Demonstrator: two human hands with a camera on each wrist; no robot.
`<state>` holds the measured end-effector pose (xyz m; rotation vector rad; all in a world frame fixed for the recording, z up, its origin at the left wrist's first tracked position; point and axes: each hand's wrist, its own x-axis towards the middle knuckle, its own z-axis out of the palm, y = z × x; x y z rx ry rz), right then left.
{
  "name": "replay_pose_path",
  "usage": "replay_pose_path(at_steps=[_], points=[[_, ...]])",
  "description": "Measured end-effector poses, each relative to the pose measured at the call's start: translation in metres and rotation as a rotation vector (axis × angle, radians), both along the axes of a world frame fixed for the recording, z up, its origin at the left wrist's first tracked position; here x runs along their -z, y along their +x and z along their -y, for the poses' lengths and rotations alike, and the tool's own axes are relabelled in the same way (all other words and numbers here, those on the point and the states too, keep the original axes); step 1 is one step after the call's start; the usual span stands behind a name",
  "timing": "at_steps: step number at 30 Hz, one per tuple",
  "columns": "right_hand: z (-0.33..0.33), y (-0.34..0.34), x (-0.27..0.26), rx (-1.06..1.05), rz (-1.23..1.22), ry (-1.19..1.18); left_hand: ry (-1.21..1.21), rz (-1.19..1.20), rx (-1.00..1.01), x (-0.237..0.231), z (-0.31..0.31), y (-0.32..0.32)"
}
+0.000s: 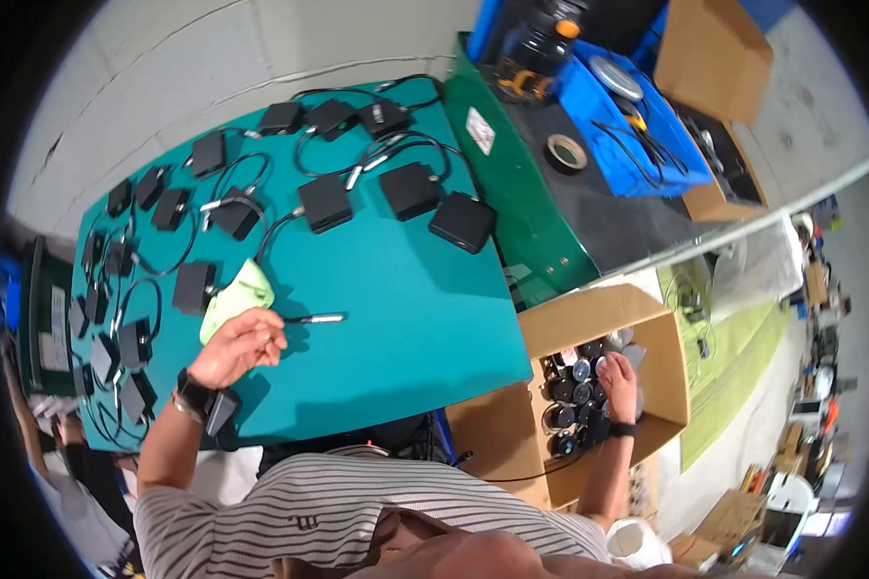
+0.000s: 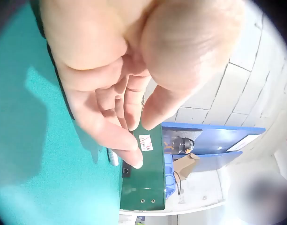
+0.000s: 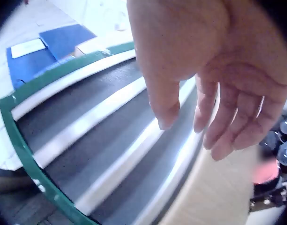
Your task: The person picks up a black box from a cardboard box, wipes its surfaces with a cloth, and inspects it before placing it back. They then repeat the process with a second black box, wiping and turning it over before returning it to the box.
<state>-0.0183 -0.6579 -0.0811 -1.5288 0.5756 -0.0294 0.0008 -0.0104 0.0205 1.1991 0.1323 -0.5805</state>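
Observation:
My left hand (image 1: 244,345) is over the front of the green table (image 1: 406,328), its fingers loosely bent with nothing between them. Right behind it lies a light green cloth (image 1: 246,291), partly covered by the fingers in the head view. A cable with a silver connector (image 1: 326,317) extends to the right of this hand. My right hand (image 1: 620,386) reaches over an open cardboard box (image 1: 661,386) holding several black, round-faced pieces (image 1: 562,389). In the right wrist view its fingers (image 3: 223,145) hang apart from the thumb, holding nothing.
Several black box-shaped devices (image 1: 325,203) with cables are spread over the table's back and left. A green panel (image 1: 512,183) borders the right side. Beyond it are a blue bin (image 1: 637,145), a tape roll (image 1: 566,153) and another cardboard box (image 1: 719,58).

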Motion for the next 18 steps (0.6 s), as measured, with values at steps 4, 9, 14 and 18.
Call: replay_pose_path(at_steps=[4,9,14,18], points=[[-0.099,0.017,-0.140,-0.289,0.239,-0.214,-0.120,0.007,0.044,0.005,-0.007,0.000],[-0.228,0.085,-0.186,-0.915,0.312,-0.721,-0.213,0.054,0.076,0.011,-0.011,0.001],[-0.275,0.177,-0.129,-0.804,0.511,-1.339,-0.254,0.103,0.123,0.017,-0.013,-0.001],[-0.299,0.203,-0.123,-0.821,0.100,-1.400,-0.267,0.128,0.153,0.019,-0.015,0.000]])
